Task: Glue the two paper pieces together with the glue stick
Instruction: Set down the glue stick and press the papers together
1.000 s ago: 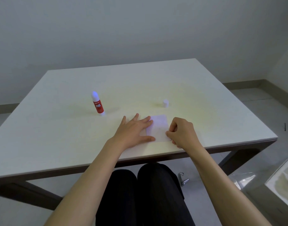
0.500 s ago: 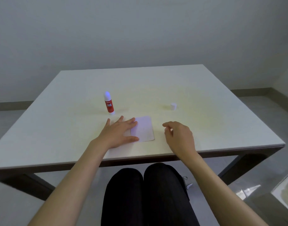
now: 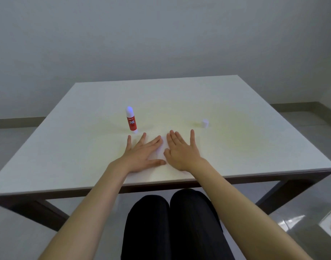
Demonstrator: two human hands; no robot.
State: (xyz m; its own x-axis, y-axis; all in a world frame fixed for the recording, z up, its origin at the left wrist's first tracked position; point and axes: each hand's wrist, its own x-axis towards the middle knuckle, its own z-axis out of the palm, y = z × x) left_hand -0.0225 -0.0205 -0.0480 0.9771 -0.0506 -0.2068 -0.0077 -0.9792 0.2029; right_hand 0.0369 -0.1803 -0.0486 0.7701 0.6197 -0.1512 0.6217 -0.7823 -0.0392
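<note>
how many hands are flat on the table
2. The left hand lies near the front edge, below the glue stick; the right hand lies beside it, thumbs nearly meeting over the paper. None seems hidden.

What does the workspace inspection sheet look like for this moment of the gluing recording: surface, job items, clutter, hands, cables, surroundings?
Surface: pale table, dark frame beneath.
Paper: white paper lies flat near the front edge, mostly covered by both hands; cannot tell one sheet from two.
Glue stick: glue stick stands upright, uncapped, just beyond the left fingers, untouched.
Cap: small white cap stands apart, to the right.
Clutter: nothing seen.
Hands: left hand and right hand lie flat, fingers spread, pressing on the paper.
Cables: nothing seen.
Surroundings: plain wall, grey floor, a shiny object at lower right, unidentifiable.
</note>
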